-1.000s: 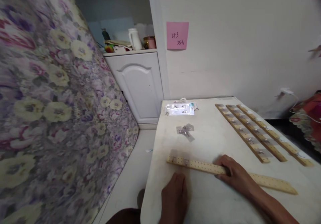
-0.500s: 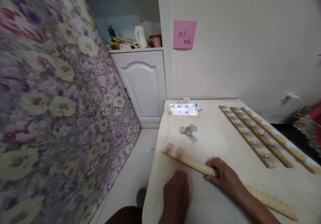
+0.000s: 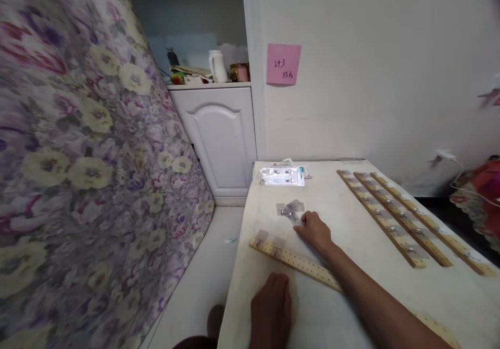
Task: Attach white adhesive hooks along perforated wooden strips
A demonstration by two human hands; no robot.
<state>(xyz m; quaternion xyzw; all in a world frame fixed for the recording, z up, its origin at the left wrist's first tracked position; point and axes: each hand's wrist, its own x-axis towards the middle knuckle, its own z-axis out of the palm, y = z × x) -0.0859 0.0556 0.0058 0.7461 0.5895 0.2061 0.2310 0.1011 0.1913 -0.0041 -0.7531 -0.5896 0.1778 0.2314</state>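
Observation:
My right hand [image 3: 314, 231] reaches over the wooden strip to a small pile of clear plastic tabs with shiny metal bits [image 3: 289, 209]. Thumb and fingers close on the edge of the nearest clear plastic tab [image 3: 294, 220]. My left hand [image 3: 270, 304] rests closed on the table near its left edge; its curled fingers hide whatever may be inside. Between my hands and the pile lies a pale wooden strip with rows of small holes [image 3: 300, 260]. Two clear tabs [image 3: 269, 240] are on its left end, and my right forearm covers its right part.
Three wooden strips [image 3: 385, 211] carrying clear tabs and metal pieces lie on the right of the white table [image 3: 250, 203]. A clear blister pack [image 3: 282, 176] lies at the back left. Another holed strip [image 3: 435, 326] shows beneath my right arm. A floral curtain [image 3: 117, 182] hangs left.
My right hand has let go of the holed wooden strip and moved forward and left to the pile of clear tabs. My left hand stays closed in its place.

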